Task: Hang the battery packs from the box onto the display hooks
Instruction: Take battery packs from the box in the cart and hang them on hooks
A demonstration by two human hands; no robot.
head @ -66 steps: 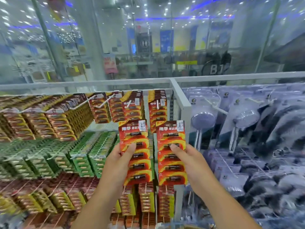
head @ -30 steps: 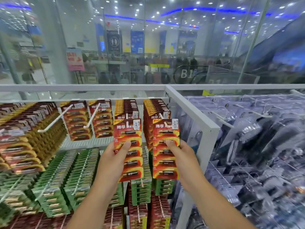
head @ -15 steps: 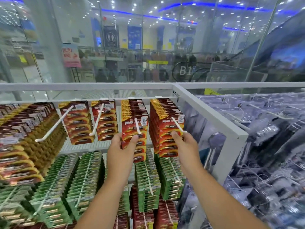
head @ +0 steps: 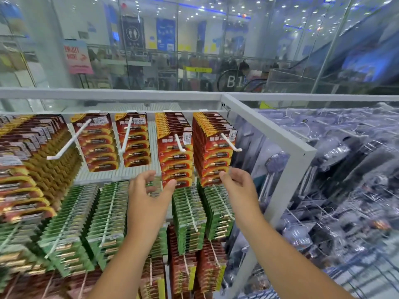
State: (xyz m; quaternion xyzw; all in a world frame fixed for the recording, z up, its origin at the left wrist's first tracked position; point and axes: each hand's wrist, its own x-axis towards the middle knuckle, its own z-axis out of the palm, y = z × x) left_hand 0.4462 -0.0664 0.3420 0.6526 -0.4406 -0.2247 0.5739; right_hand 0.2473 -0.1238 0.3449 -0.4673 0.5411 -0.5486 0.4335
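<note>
Two full stacks of red and orange battery packs hang on the top row's white hooks: one stack [head: 175, 155] on the hook [head: 180, 145], the other stack [head: 213, 151] on the hook [head: 232, 144]. My left hand [head: 149, 190] hovers just below the first stack with relaxed, spread fingers, its thumb tip near the front pack's lower edge. My right hand [head: 236, 183] is under the second stack, its fingers loosely curled and holding nothing. No box is in view.
Two thinner red stacks [head: 98, 145] [head: 133, 141] hang to the left on long bare hooks. Green packs [head: 190, 212] fill the row below. A white frame post [head: 282, 139] divides the battery bay from bagged shower heads [head: 345, 169] on the right.
Both hands carried a red pack up to the two right-hand hooks, slid them on, then let go and dropped below the stacks. The camera moved closer.
</note>
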